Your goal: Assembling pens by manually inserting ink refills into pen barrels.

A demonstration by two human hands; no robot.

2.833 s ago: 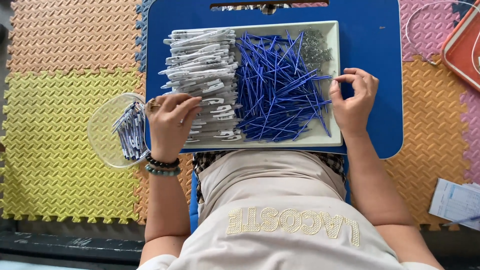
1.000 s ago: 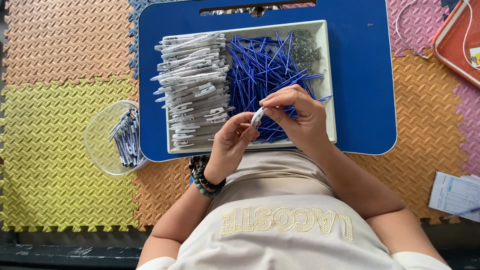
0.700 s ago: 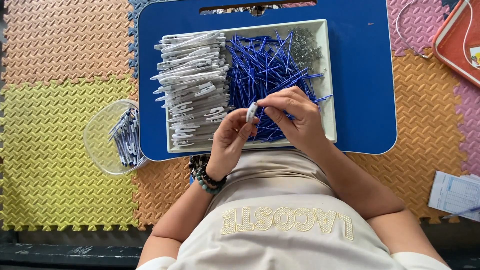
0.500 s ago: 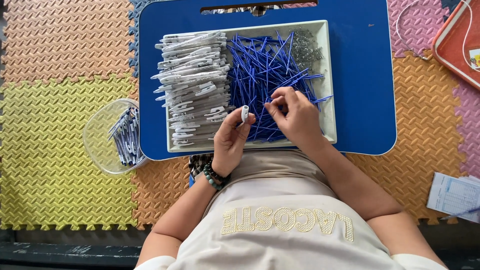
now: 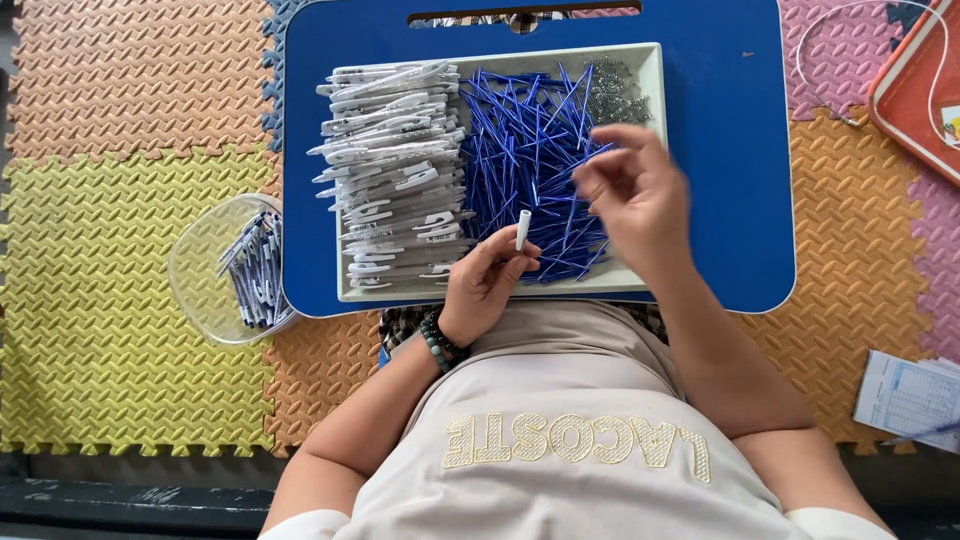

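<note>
Right hand (image 5: pixel 635 195) lifted, loosely open, blurred | left hand (image 5: pixel 487 282) pinches white pen barrel (image 5: pixel 522 229)

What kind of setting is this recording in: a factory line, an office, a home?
Most likely a home or informal floor workspace for hand assembly. The person sits over coloured foam floor mats at a blue lap desk holding a tray of white pen barrels and blue refills.

Home piecework station on the floor, not a factory. Floor covered with interlocking foam mats (image 5: pixel 120 230) in several colours. A blue lap desk (image 5: pixel 730 150) carries a tray (image 5: pixel 650 90) of pen barrels (image 5: pixel 390 170) and blue refills (image 5: pixel 530 150). A clear tub (image 5: pixel 205 260) holds finished pens.
</note>
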